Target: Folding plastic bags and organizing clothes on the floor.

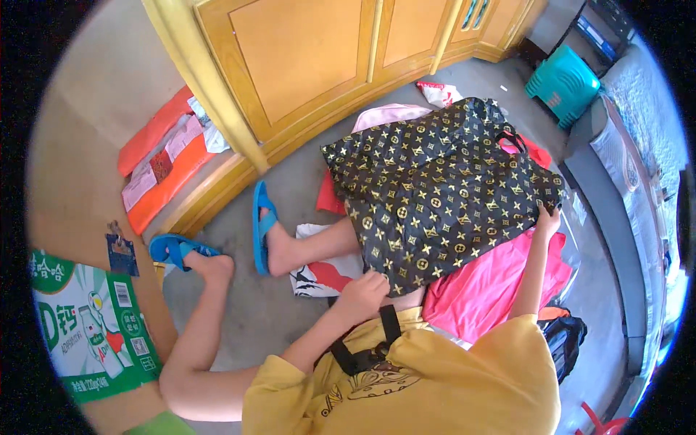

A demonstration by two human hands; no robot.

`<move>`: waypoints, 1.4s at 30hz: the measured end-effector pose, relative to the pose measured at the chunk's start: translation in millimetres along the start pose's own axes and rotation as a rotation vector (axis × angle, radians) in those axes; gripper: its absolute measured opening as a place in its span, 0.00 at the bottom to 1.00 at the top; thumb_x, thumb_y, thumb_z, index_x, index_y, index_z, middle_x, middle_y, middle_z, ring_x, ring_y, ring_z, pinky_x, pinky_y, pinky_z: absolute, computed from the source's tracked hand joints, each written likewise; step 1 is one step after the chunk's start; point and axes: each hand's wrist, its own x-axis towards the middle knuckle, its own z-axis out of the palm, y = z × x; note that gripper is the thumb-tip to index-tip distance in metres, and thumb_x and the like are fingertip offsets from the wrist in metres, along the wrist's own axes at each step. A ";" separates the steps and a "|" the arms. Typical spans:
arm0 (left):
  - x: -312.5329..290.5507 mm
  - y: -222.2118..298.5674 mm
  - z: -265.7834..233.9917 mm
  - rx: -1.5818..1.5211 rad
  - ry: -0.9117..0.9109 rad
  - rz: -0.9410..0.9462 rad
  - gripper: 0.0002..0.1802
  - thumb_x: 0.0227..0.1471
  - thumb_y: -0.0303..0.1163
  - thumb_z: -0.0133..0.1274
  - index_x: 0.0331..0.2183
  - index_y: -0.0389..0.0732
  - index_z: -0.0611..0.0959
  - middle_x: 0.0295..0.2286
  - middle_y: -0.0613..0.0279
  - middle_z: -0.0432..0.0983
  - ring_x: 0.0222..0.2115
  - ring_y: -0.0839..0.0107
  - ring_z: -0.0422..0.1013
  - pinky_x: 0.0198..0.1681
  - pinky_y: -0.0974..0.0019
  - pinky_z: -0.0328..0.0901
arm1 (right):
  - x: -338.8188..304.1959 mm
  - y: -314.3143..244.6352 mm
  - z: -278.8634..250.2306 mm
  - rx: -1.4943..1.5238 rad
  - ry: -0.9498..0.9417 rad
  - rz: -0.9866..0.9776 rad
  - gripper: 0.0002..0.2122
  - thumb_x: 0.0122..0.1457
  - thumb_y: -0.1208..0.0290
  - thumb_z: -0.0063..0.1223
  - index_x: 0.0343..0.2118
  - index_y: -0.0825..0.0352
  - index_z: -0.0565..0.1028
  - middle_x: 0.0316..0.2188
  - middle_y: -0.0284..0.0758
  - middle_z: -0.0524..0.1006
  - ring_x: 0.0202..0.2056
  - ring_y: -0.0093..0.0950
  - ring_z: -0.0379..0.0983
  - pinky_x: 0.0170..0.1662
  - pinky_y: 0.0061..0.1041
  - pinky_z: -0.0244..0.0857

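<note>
A black bag (442, 188) with an all-over gold pattern is spread out in front of me, over my lower leg and some clothes. It looks flat, and a loop handle (512, 142) shows near its far right edge. My left hand (365, 296) is closed on the near left corner of the bag. At the near right corner, my right hand (549, 220) pinches the edge, fingers partly hidden. Beneath the bag, a bright pink garment (493, 286) sticks out on the near side. A white cloth with red and black print (326, 274) lies by my leg.
Wooden cabinets (301, 61) line the far side. A cardboard box (141, 297) with a green-and-white printed side stands left, near orange packages (170, 192). A teal plastic stool (564, 85) and a bed (641, 123) are at right. Blue slippers (261, 225) are on my feet.
</note>
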 end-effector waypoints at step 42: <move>-3.1 -22.6 -16.1 -0.908 0.071 -0.779 0.17 0.39 0.34 0.46 0.32 0.35 0.68 0.29 0.61 0.67 0.30 0.73 0.61 0.35 0.70 0.56 | -61.9 -294.0 164.6 0.176 -1.429 -1.030 0.25 0.37 0.68 0.47 0.43 0.64 0.57 0.45 0.37 0.54 0.47 0.29 0.46 0.48 0.25 0.39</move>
